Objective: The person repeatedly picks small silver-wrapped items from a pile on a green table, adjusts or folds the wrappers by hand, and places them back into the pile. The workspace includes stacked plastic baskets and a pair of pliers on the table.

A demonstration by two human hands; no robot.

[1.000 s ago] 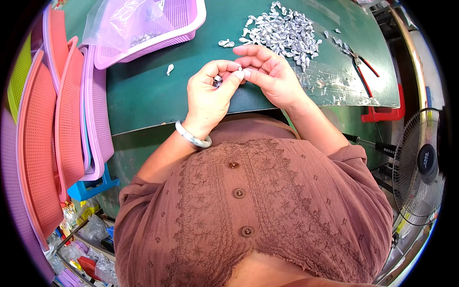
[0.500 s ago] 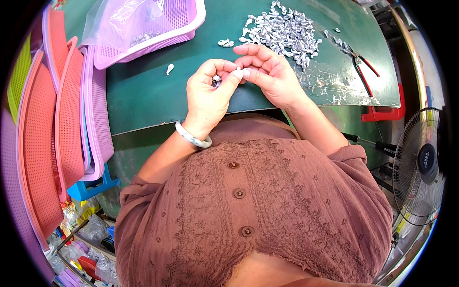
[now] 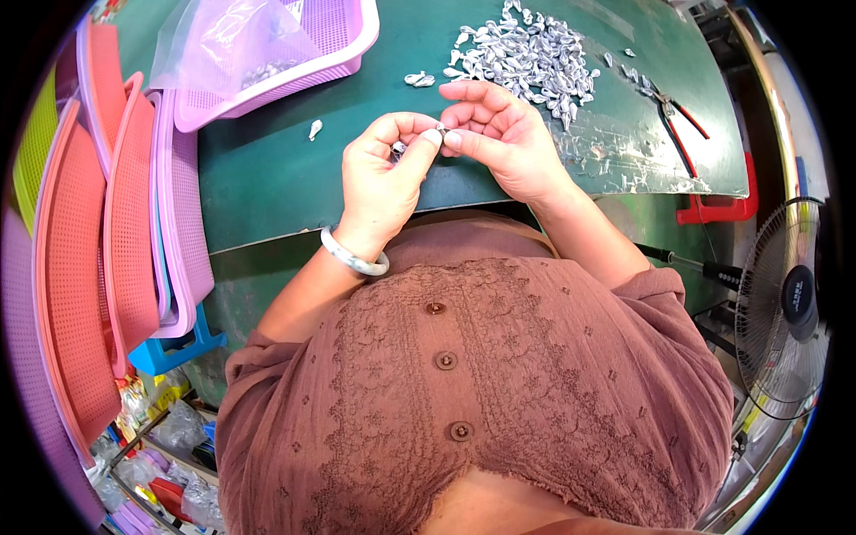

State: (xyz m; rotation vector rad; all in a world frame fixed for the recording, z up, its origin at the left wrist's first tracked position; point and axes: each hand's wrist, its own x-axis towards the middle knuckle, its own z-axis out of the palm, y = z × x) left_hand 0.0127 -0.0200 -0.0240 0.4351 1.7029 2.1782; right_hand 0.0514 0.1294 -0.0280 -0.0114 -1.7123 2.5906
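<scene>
My left hand [image 3: 383, 183] is closed, thumb and forefinger pinching a small silvery piece [image 3: 441, 130]. More silvery pieces [image 3: 399, 149] show in the curl of its fingers. My right hand [image 3: 510, 147] meets it at the fingertips, its thumb and forefinger closed on the same small piece, most of which they hide. A large pile of silver-grey, teardrop-shaped pieces with narrow necks [image 3: 526, 62] lies on the green table [image 3: 294, 192] just beyond my right hand. A few similar pieces [image 3: 419, 80] lie left of the pile, and a single one [image 3: 315, 130] lies left of my left hand.
A lilac basket [image 3: 366, 40] with a clear plastic bag [image 3: 232, 45] stands at the far left. Red-handled pliers [image 3: 670, 116] lie at the right. Stacked coral baskets [image 3: 76, 285] line the left side. A fan [image 3: 785, 303] and red stool [image 3: 727, 205] are at the right.
Both hands have shifted very slightly left, still joined at the fingertips. The right thumb has slid a little along the small piece; more of its silvery surface shows.
</scene>
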